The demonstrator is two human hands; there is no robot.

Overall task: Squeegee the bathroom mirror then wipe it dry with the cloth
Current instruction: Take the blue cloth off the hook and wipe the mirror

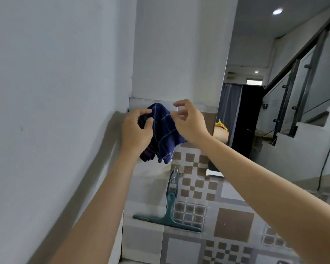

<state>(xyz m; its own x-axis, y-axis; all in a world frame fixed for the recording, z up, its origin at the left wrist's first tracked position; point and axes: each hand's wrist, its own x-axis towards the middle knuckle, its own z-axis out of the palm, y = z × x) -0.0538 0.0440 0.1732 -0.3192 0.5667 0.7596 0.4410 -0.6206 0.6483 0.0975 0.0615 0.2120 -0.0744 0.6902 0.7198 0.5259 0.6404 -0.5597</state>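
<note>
Cloth held up at the wall

The left hand grips a bunched blue checked cloth in front of the tiled wall. The right hand pinches its upper edge. The green squeegee hangs on the tiles below. The mirror stands to the right.

Navy cloth with pale checks, teal squeegee, brown-and-grey checkered tiles

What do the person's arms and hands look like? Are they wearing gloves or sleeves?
No gloves and no sleeves show. The left hand and right hand are bare, and both forearms are bare as far as the picture shows. No watch, rings or bracelets are visible.
</note>
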